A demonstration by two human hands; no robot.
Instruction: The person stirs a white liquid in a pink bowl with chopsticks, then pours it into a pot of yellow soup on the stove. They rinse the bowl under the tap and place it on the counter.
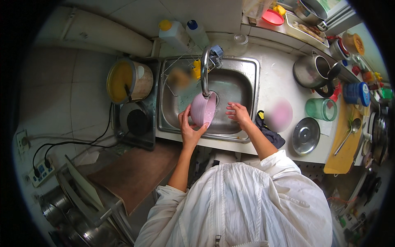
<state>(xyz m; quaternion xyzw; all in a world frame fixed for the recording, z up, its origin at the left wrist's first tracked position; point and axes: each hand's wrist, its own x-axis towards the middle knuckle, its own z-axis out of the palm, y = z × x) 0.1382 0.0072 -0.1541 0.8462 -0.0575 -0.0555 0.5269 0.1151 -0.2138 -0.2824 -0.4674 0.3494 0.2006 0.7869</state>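
Note:
A pink bowl (201,110) is tilted on its side under the chrome faucet (204,69), its opening turned to the right. My left hand (192,131) grips it from the left and below, with the thumb at the rim. Drops of water show on the bowl's inner wall. To the right of it, my right hand (238,115) hangs over the stainless steel sink (237,83), fingers apart and holding nothing. The drain behind the bowl is partly hidden.
A wire rack (172,85) sits at the sink's left. Right of the sink lie a dark cloth (270,136), a metal lid (305,136), a green jar (319,109) and a kettle (310,69). Plastic bottles (197,34) stand behind; a bucket (140,81) stands left.

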